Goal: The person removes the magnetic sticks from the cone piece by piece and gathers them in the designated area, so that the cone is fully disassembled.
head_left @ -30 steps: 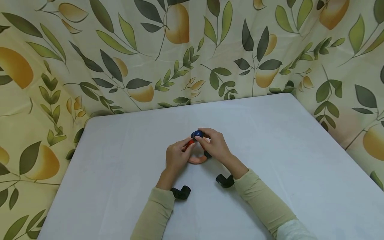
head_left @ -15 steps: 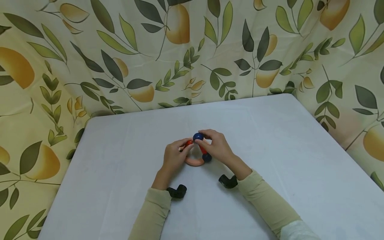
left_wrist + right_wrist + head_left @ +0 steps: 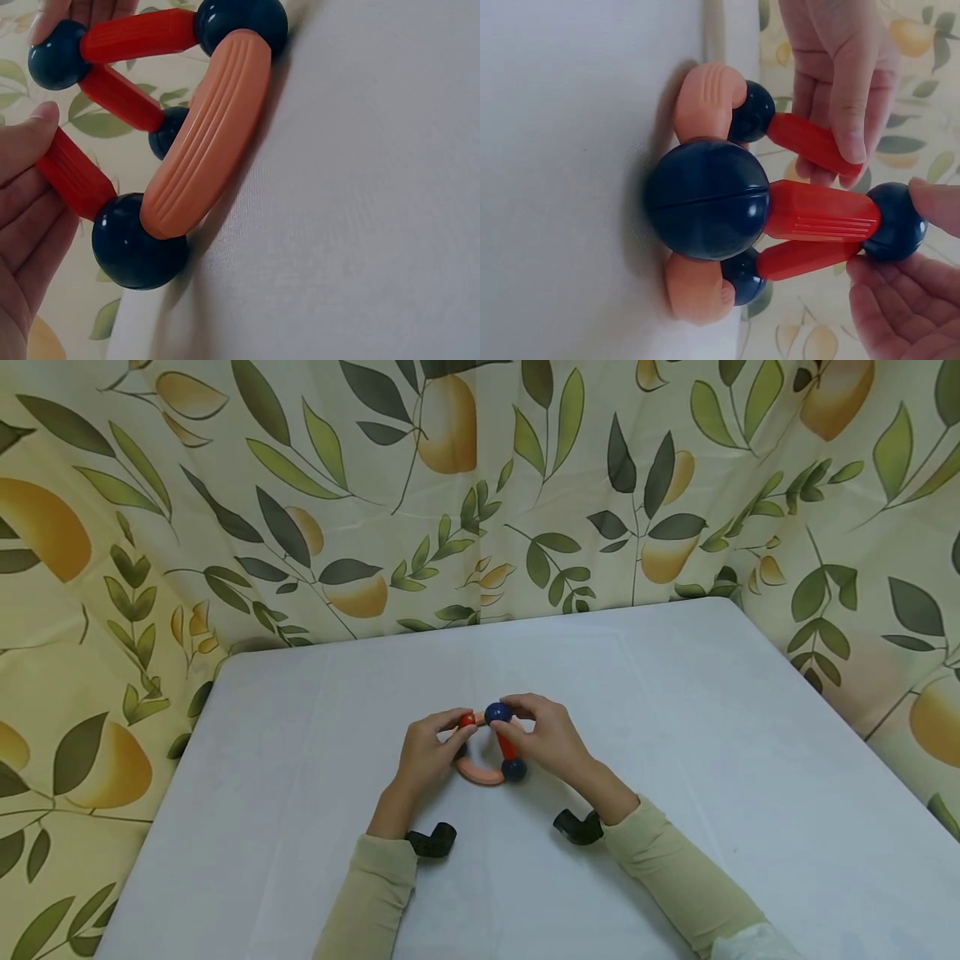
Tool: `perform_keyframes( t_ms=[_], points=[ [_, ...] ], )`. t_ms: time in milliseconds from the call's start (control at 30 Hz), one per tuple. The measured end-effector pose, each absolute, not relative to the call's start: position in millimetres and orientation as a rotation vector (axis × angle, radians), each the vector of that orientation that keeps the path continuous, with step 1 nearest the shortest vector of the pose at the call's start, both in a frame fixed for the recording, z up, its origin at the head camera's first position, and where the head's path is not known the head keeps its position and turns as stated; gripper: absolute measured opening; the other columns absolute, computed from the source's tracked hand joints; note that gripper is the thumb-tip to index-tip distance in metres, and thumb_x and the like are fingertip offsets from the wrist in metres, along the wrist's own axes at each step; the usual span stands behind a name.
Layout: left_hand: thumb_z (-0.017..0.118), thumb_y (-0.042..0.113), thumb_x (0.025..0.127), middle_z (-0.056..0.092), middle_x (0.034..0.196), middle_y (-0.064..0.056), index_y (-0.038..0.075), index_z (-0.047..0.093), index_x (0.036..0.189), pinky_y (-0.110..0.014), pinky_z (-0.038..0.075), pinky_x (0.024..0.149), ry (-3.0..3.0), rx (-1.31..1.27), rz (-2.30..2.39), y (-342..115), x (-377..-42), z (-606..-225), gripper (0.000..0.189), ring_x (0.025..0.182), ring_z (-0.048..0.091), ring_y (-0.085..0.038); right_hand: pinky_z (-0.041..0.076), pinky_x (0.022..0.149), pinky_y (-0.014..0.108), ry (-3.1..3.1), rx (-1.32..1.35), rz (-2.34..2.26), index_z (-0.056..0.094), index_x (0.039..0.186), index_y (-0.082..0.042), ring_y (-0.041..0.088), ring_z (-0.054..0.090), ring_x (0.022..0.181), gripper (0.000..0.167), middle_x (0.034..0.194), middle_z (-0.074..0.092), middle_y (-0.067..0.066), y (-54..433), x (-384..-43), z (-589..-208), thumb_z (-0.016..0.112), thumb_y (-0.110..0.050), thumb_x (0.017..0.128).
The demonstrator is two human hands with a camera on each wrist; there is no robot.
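A magnetic ball-and-stick frame stands on the white table (image 3: 637, 693). Its base is a ring of curved orange sticks (image 3: 214, 135) joined by dark blue balls (image 3: 707, 199). My left hand (image 3: 425, 745) pinches a red stick (image 3: 75, 176) that rises from a base ball (image 3: 140, 241). Between thumb and fingers, my right hand (image 3: 553, 735) holds the top blue ball (image 3: 894, 221). Two red sticks, one of them nearest the right wrist camera (image 3: 821, 210), run from this ball down to base balls. A gap shows between the left stick's upper end and the top ball.
Black camera mounts, one at the left wrist (image 3: 433, 841) and one at the right wrist (image 3: 577, 827), stick out low over the table. A leaf-and-fruit patterned curtain (image 3: 555, 568) hangs behind and beside the table.
The hands have drawn apart and come a little closer to the viewer. The left one has shifted left with its red stick, and more of the ring and the right-hand red stick shows.
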State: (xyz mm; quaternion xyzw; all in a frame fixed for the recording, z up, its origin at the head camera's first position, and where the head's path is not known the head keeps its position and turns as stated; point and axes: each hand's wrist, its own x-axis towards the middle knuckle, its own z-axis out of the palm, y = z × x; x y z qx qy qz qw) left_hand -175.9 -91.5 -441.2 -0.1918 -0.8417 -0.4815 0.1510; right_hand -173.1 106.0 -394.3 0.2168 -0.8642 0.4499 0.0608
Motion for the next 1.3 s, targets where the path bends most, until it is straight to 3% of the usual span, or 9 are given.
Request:
perform_keyframes(
  t_ms=[433,633,767,1000,1167,1300],
  points=[
    [0.073,0.013,0.079,0.066,0.106,-0.006,0.001,0.067,0.11,-0.029,0.047,0.084,-2.263,-0.558,-1.37,-92,-160,-431,0.034,0.099,0.061,-0.015,0.047,0.084,0.043,-2.597,0.69,1.395,0.061,0.113,0.003,0.028,0.059,0.099,0.039,0.108,0.062,0.017,110,-176,-387,0.072,-0.016,0.08],
    [0.073,0.009,0.079,0.068,0.097,-0.007,0.0,0.069,0.105,-0.028,0.05,0.078,-2.257,-0.515,-1.516,-83,-146,-428,0.028,0.09,0.065,-0.015,0.046,0.086,0.044,-2.609,0.755,1.448,0.062,0.112,0.0,0.028,0.058,0.102,0.037,0.109,0.062,0.014,115,-185,-387,0.071,-0.019,0.081],
    [0.071,0.015,0.082,0.069,0.095,-0.005,0.001,0.069,0.105,-0.022,0.05,0.073,-2.363,-0.398,-1.59,-70,-142,-433,0.027,0.085,0.065,-0.012,0.045,0.087,0.045,-2.625,0.796,1.48,0.062,0.113,-0.001,0.027,0.058,0.103,0.037,0.111,0.062,0.011,117,-189,-387,0.072,-0.018,0.081],
    [0.066,0.025,0.086,0.07,0.083,0.0,0.007,0.071,0.101,-0.022,0.05,0.053,-2.445,-0.306,-1.648,-44,-145,-442,0.024,0.056,0.063,-0.01,0.046,0.087,0.043,-2.644,0.87,1.409,0.062,0.113,0.001,0.027,0.058,0.102,0.036,0.111,0.062,0.011,114,-187,-388,0.07,-0.015,0.082],
    [0.068,0.022,0.085,0.069,0.084,0.0,0.007,0.071,0.1,-0.024,0.05,0.047,-2.361,-0.218,-1.821,-36,-151,-449,0.022,0.056,0.063,-0.015,0.048,0.084,0.042,-2.593,0.9,1.346,0.062,0.111,0.004,0.026,0.06,0.099,0.033,0.107,0.063,0.012,113,-187,-391,0.07,-0.011,0.082],
    [0.07,0.019,0.082,0.069,0.089,-0.006,0.003,0.069,0.102,-0.024,0.05,0.047,-2.324,-0.268,-1.797,-32,-151,-448,0.026,0.067,0.066,-0.014,0.049,0.082,0.041,-2.545,0.867,1.325,0.063,0.11,0.004,0.025,0.061,0.096,0.033,0.106,0.064,0.013,113,-189,-391,0.07,-0.01,0.081]
  ],
)
